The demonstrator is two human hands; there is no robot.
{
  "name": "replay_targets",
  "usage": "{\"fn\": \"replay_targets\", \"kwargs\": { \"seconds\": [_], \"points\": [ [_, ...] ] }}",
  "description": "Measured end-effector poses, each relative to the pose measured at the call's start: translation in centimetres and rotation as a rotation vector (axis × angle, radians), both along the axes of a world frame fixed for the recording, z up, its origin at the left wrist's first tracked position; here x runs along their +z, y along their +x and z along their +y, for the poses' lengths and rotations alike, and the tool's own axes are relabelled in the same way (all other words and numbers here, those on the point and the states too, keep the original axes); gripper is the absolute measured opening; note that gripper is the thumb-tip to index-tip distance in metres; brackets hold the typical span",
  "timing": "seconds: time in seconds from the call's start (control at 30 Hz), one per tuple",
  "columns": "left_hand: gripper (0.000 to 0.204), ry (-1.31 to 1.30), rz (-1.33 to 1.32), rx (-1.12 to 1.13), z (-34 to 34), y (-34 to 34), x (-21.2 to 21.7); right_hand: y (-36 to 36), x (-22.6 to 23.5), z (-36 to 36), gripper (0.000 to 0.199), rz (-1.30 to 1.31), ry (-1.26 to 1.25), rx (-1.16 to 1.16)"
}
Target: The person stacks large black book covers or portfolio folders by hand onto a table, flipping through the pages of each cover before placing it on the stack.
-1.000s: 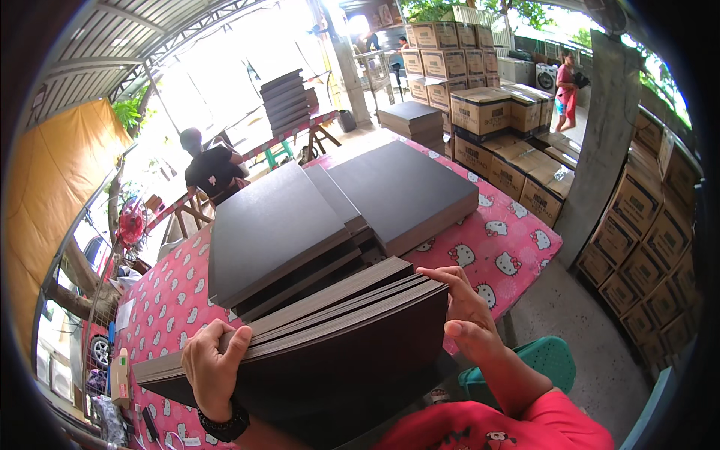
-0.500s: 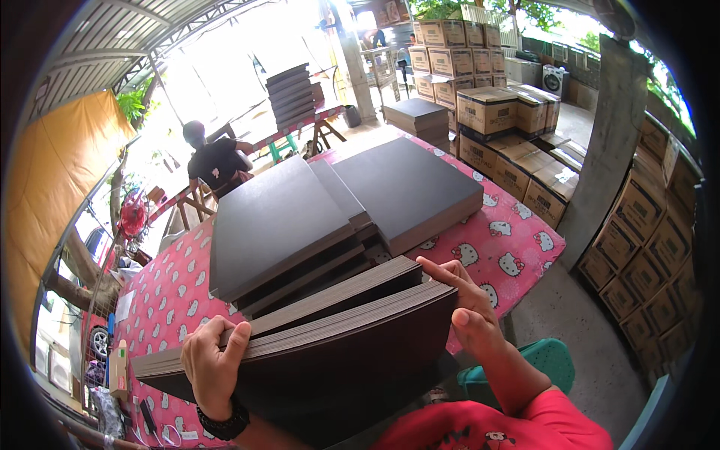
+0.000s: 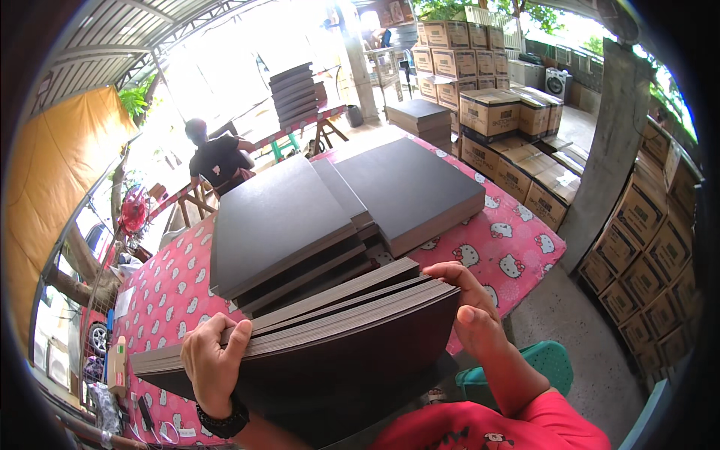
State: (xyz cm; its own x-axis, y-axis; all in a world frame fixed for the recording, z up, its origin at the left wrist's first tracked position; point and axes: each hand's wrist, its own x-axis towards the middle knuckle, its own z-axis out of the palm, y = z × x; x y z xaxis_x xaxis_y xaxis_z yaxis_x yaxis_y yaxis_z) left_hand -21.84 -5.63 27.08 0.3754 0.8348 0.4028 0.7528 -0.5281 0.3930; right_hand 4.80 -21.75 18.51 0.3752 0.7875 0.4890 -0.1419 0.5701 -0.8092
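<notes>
I'm clamping the stack of dark sheets (image 3: 330, 330) between left grip (image 3: 214, 360) and right grip (image 3: 469, 311), above the desk (image 3: 510, 247).

both hands (left hand (image 3: 212, 365), right hand (image 3: 471, 315)) grip a stack of dark boards (image 3: 330, 330) over the pink table (image 3: 510, 247).

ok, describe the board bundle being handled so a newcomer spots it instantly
Start at the pink patterned table. At its near edge is the bundle of dark boards, gripped by the left hand and right hand. Unlike the flat stacks behind, it stands tilted on edge.
</notes>
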Motion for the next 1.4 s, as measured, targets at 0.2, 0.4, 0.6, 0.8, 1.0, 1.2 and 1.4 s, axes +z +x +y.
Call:
{"fn": "replay_targets", "kwargs": {
  "seconds": [0.2, 0.4, 0.6, 0.8, 1.0, 1.2, 1.4],
  "points": [
    [0.044, -0.005, 0.002, 0.002, -0.1, 0.1, 0.1, 0.4, 0.2, 0.0, 0.071, -0.158, -0.028, -0.080],
    [0.044, -0.006, -0.003, 0.002, 0.0, 0.1, 0.1, 0.3, -0.1, -0.1, 0.068, -0.181, -0.001, -0.110],
    [0.041, -0.007, 0.003, 0.009, 0.0, 0.1, 0.1, 0.1, 0.3, 0.1, 0.061, -0.369, 0.035, -0.272],
    [0.038, 0.011, 0.029, 0.000, -0.2, 0.2, 0.3, 0.2, -0.4, 0.3, 0.061, -0.169, 0.044, -0.123],
    [0.038, 0.009, 0.028, 0.005, -0.3, 0.1, 0.3, 0.3, 0.2, 0.2, 0.076, -0.091, -0.003, -0.033],
    [0.038, -0.004, 0.011, 0.005, -0.5, 0.3, 0.3, 0.4, -0.4, 0.1, 0.076, -0.225, 0.000, -0.117],
    [0.038, -0.007, 0.011, 0.013, -0.6, 0.2, 0.4, 0.4, -0.3, 0.0, 0.071, -0.250, 0.000, -0.127]
  ]
}}
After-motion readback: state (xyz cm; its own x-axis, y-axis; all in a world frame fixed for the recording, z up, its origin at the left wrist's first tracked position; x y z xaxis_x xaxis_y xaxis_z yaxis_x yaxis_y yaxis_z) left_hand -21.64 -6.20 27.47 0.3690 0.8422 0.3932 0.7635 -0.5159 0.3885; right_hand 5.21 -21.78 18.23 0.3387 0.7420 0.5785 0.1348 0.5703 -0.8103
